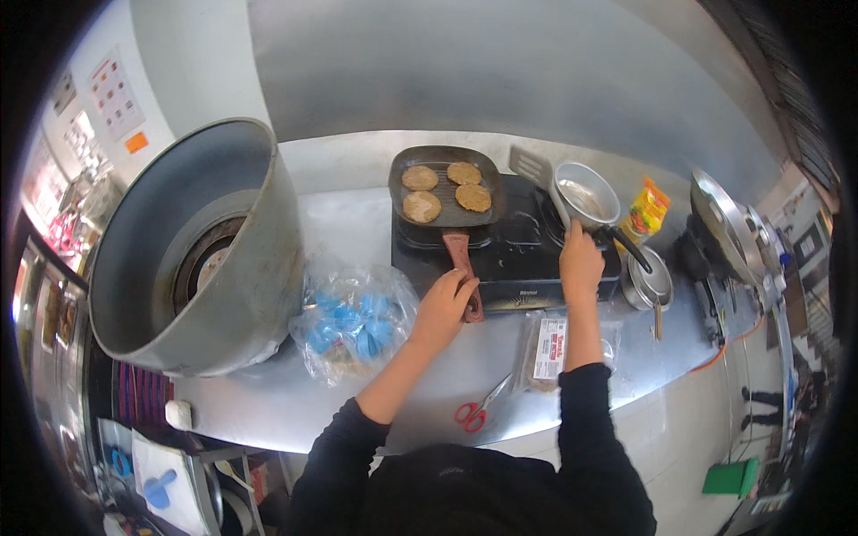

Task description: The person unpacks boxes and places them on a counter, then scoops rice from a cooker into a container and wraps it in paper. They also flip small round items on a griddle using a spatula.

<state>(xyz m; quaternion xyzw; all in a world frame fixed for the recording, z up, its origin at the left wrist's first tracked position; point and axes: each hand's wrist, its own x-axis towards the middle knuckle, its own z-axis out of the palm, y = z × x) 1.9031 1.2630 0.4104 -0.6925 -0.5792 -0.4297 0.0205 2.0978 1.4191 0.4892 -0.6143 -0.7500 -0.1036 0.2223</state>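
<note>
My left hand grips the reddish-brown handle of a square grill pan, which sits on the left side of a black two-burner gas stove. Several browned patties lie flat in the pan. My right hand is closed on the handle of a slotted metal spatula, whose blade is raised over the stove's back edge. Right beside it, a small metal saucepan with a black handle stands on the right burner. Below my right wrist is a labelled clear food pack.
A large metal pot stands at left, near a plastic bag holding blue items. Red-handled scissors lie near the front edge. To the right are a yellow packet, small metal pans and a large wok.
</note>
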